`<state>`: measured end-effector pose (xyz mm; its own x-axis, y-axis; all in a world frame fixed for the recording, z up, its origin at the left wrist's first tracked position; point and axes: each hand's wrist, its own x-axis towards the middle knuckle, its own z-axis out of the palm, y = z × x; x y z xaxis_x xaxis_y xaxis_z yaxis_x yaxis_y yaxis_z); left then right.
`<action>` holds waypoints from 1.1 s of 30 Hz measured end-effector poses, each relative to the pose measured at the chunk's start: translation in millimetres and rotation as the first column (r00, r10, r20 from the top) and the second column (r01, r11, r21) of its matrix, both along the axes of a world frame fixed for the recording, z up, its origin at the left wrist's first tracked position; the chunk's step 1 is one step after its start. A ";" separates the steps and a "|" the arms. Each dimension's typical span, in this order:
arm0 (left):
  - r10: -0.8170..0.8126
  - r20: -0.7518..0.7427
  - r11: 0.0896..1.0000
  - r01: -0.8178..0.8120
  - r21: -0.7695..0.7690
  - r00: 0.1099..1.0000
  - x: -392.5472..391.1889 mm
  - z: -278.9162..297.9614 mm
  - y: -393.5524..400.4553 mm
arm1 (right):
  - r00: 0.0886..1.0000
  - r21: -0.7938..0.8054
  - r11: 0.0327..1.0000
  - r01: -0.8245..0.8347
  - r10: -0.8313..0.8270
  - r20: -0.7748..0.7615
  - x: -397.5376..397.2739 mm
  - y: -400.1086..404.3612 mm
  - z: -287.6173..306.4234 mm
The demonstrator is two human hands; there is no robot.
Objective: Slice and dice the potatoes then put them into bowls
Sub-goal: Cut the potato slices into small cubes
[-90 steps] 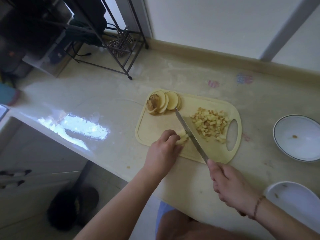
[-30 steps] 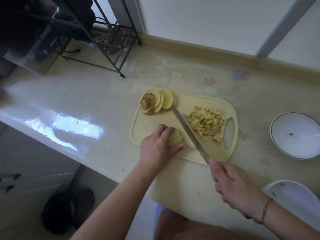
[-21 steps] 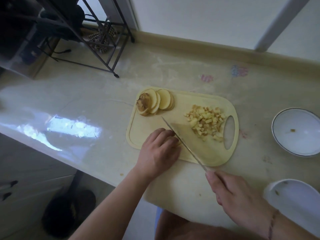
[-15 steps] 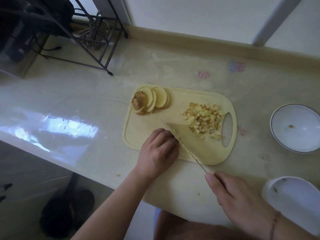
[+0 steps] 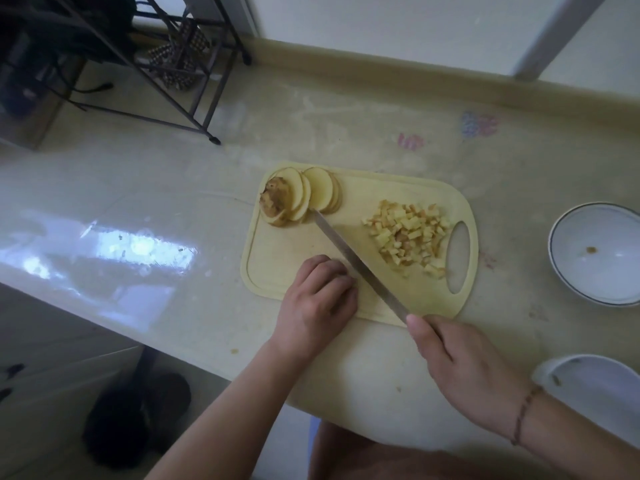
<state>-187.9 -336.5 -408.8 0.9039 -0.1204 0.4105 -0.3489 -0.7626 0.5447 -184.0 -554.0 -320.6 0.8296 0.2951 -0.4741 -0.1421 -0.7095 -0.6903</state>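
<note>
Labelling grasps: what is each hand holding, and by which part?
Right hand grips the knife by its handle. Left hand is curled over something on the cutting board; what it covers is hidden.

Pale potato slices [image 5: 311,194] lie fanned on the cutting board [image 5: 398,188], beyond the left fingers [image 5: 332,275]. Diced potato [image 5: 408,233] heaps right of them. Two white bowls [image 5: 595,254] sit farther right.

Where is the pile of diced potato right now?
In the head view the diced potato lies on the right part of the cutting board, beside its handle hole, right of the knife.
</note>
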 end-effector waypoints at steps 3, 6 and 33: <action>0.020 0.003 1.000 -0.020 0.008 1.000 -0.5 0.4 -2.2 | 0.998 -0.002 0.998 0.056 -0.056 -0.018 3.5 -17.1 2.9; 0.028 0.018 0.999 -0.029 0.017 0.999 -0.8 0.2 -3.6 | 0.998 0.007 0.999 0.036 -0.036 -0.043 3.3 -17.8 6.4; 0.039 0.057 0.999 -0.039 0.011 0.998 -7.0 -0.2 0.6 | 0.997 0.008 0.997 -0.071 0.071 -0.004 -0.9 1.6 0.5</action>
